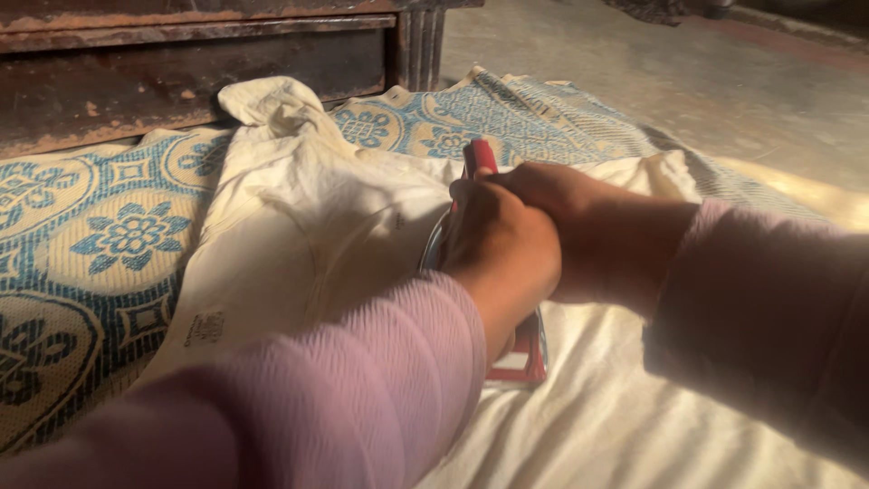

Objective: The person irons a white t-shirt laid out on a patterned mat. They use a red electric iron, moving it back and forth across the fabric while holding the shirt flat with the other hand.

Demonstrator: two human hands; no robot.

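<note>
Your left hand point(502, 254) is wrapped over the top of a red iron point(507, 353), fingers curled tight together around its handle. Your right hand point(579, 226) lies against the left, its fingers folded over the same handle from the other side; how they sit underneath, you cannot tell. The iron's red tip shows just beyond your knuckles, and its rear end pokes out below your left wrist. The iron rests on a cream garment point(299, 235), which lies spread under and ahead of your fingers. The garment lies on a blue patterned mat point(100, 244), left of your fingers. A dark wooden furniture base point(181, 72) stands well beyond them.
</note>
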